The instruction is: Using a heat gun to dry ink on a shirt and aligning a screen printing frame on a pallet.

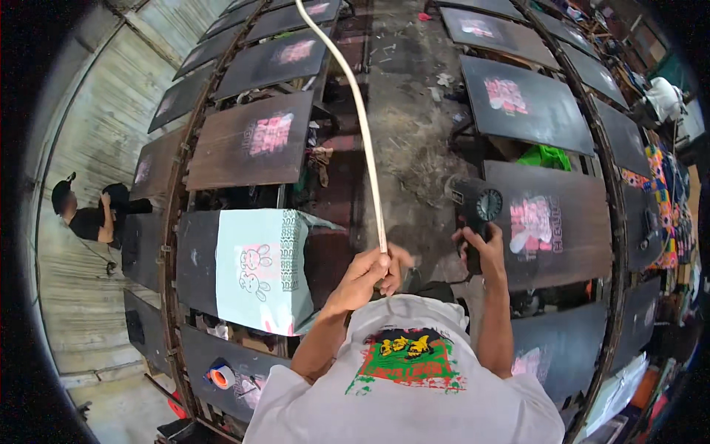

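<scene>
Holding a black blower (488, 205) in the right hand (484, 250), fingers wrapped round its grip. Left hand (364, 280) fingers look pinched on a pale cord (370, 163). Printed fabric (259, 270) lies on the left-side table (196, 259), pink and black bunnies on it: print looks done. Can't tell if drying is left. Elbows bent, hands ahead of chest, both off the fabric.

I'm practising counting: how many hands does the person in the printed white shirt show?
2: the left hand, near centre, holding a long cream cord; the right hand, right of it, gripping a black, round-ended tool. Some fingers are hidden.
</scene>
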